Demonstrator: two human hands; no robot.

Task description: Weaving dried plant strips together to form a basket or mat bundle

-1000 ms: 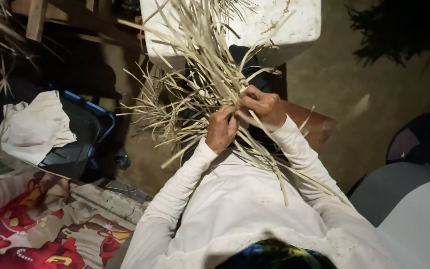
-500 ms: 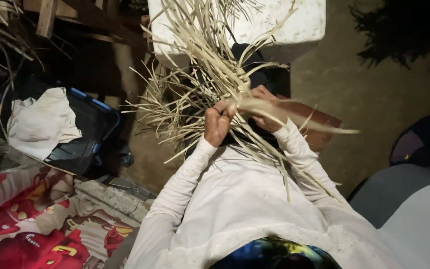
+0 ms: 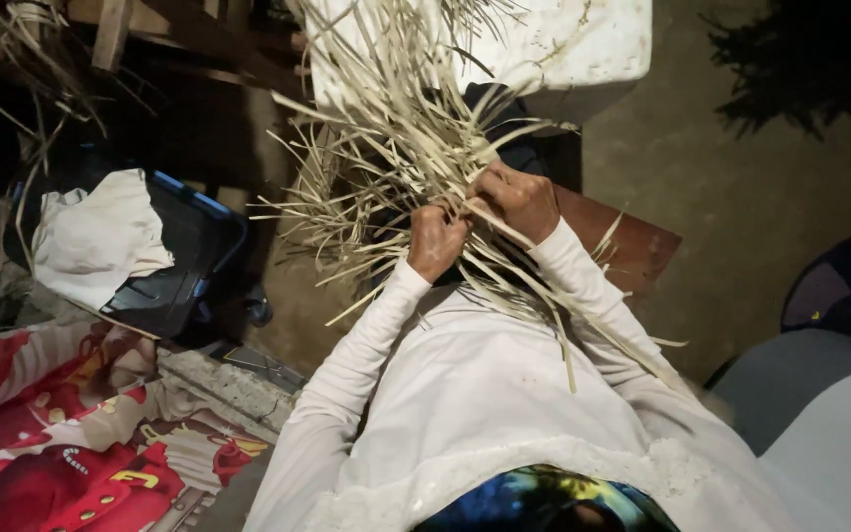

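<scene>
A loose bundle of long pale flat plant strips fans out in front of me, partly interlaced at the middle. My left hand is closed around several strips at the bundle's lower edge. My right hand sits just right of it and a little higher, fingers pinched on strips that run down across my white sleeve. The two hands almost touch. More strips trail over my right forearm toward the lower right.
A white box stands behind the bundle. A dark plastic bin holding a white cloth is at the left. Red patterned fabric lies at the lower left, a brown board at the right, wooden beams at the upper left.
A strip that stuck out far to the right half a second ago no longer does. My right hand has come back beside the left at the bundle's middle.
</scene>
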